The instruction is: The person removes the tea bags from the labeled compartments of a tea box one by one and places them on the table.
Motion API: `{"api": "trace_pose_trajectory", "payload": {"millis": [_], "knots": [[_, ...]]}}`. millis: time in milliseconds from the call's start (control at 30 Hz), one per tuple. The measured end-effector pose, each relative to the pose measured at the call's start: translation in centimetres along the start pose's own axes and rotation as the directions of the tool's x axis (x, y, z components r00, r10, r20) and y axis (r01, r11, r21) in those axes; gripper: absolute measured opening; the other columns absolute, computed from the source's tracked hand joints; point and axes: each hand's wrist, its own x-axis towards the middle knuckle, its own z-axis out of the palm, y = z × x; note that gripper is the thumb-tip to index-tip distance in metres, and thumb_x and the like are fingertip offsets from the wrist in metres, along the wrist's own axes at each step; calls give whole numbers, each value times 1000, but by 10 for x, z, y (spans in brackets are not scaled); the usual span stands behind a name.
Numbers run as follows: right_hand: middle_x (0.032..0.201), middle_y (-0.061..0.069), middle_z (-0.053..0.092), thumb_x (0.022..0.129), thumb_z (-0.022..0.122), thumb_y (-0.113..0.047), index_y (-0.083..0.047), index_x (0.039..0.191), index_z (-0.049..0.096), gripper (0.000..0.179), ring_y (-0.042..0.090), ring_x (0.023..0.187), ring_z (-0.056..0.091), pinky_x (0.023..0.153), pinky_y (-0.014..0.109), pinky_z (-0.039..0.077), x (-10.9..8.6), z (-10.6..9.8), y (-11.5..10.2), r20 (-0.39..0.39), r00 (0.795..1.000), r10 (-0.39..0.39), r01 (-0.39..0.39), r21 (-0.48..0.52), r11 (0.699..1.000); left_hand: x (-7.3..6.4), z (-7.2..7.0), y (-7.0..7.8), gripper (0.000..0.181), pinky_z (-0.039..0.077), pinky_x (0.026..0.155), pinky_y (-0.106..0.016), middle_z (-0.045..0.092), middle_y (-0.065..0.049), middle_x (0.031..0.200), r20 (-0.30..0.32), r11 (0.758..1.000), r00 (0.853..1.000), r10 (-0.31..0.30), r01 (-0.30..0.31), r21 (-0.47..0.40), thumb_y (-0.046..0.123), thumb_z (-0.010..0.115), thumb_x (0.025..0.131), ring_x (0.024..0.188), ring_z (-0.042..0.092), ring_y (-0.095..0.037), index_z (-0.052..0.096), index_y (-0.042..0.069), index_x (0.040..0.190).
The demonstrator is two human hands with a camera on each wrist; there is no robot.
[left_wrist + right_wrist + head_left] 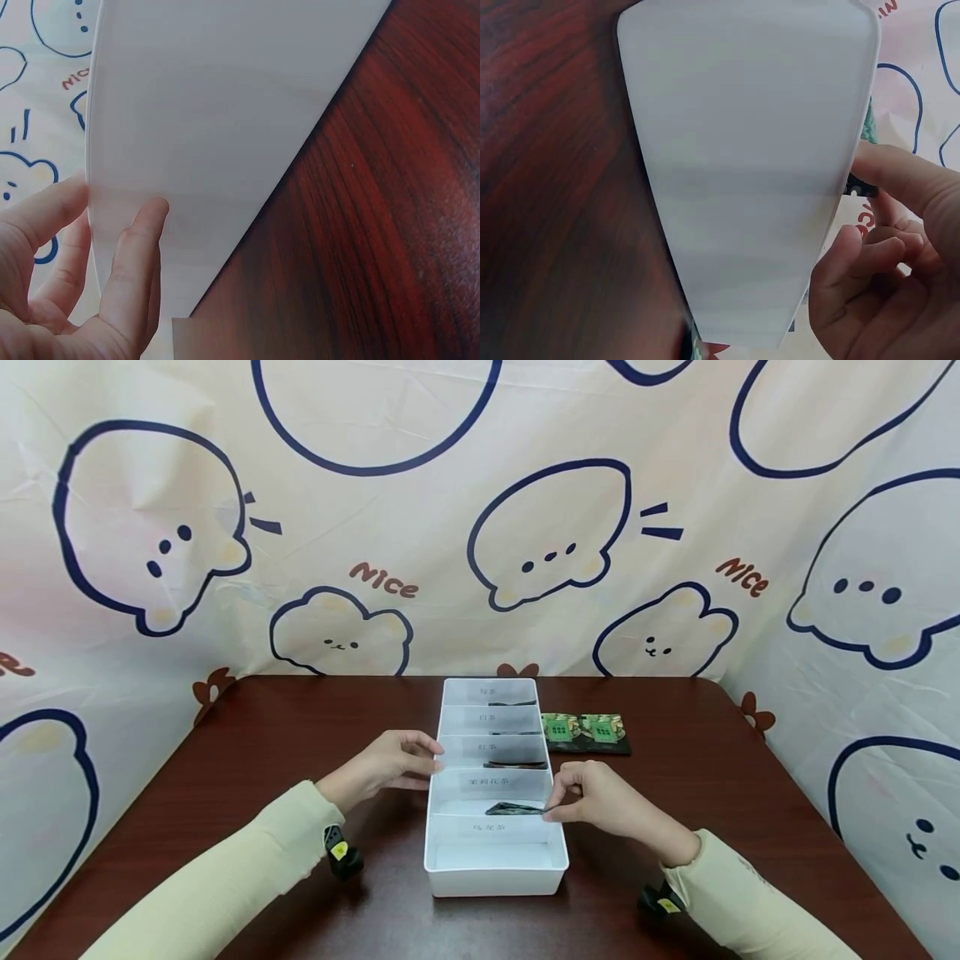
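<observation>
Both wrist views are filled almost wholly by the outer wall of the long white plastic divided tray (495,860), so its contents show only from your head view; the labels on its dividers are too small to read. The tray runs away from you on the dark brown wooden table (225,760); three far compartments each hold a dark sachet, mostly hidden by the dividers; the nearest compartment looks bare. Your right hand (600,800) pinches the dark green flat tea sachet (513,809) by its right end over the second-nearest compartment, its long axis across the tray, pointing left; your left hand (386,766) rests relaxed fingers on the tray's left wall. Two green sachets (585,732) lie just right of the tray.
</observation>
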Motion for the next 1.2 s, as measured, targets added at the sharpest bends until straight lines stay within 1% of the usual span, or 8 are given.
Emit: {"api": "trace_pose_trajectory", "payload": {"millis": [233,400,567,700,800,933,1067,1200], "knots": [[73,-3,56,71,86,-23,-16,68,64,24,10,68,49,53,22,41,1,-8,-3,-4,1000,15,-15,41,999,0,0,0,35,55,88,-51,58,-12,98,-1,1000,1000,3,-3,-2,6,74,83,83,66,-20,60,-5,114],[83,2,57,74,84,-20,-16,73,62,22,14,74,53,58,22,48,1,-16,-4,-15,1000,-23,25,129,991,0,0,1,36,56,85,-49,59,-12,99,-5,1000,1000,0,0,3,7,75,83,83,65,-20,61,-4,114],[98,8,65,81,79,-15,-11,81,63,16,18,88,63,76,27,57,2,-21,-4,-46,996,-73,83,272,959,0,-1,2,35,57,85,-48,59,-12,98,-5,1000,1000,-1,1,1,7,75,83,83,65,-20,61,-4,113],[96,7,68,83,76,-11,-6,86,63,14,19,87,67,77,30,58,4,-24,-7,-121,989,-84,122,361,925,1,-1,2,35,57,85,-48,58,-12,98,-6,1000,1000,2,-2,1,7,75,82,82,65,-20,61,-4,113],[93,3,69,83,75,-7,-2,89,62,14,17,83,67,72,30,58,5,-28,-10,-203,975,-86,164,406,899,1,-1,1,34,57,85,-48,58,-12,97,-5,1000,1000,2,-2,1,7,75,83,82,65,-20,61,-3,112],[88,-4,70,83,74,-4,0,91,63,15,13,73,66,64,29,59,9,-39,-9,-325,943,-78,224,442,869,1,-1,1,33,56,87,-50,58,-12,97,1,1000,1000,-2,2,-6,6,75,83,82,65,-20,62,-3,112],[85,-6,72,84,72,1,-8,91,65,14,9,68,66,59,26,58,14,-54,-4,-430,903,-23,257,496,830,1,-1,0,32,55,87,-50,58,-12,97,2,1000,1000,-1,1,-11,5,74,83,82,65,-20,62,-3,111],[83,-6,73,84,71,3,-14,91,67,19,8,64,66,56,22,57,17,-72,4,-495,868,34,282,550,786,2,0,-1,30,55,87,-50,59,-12,97,5,1000,1000,0,0,-15,5,74,83,82,65,-20,62,-3,110]]}}
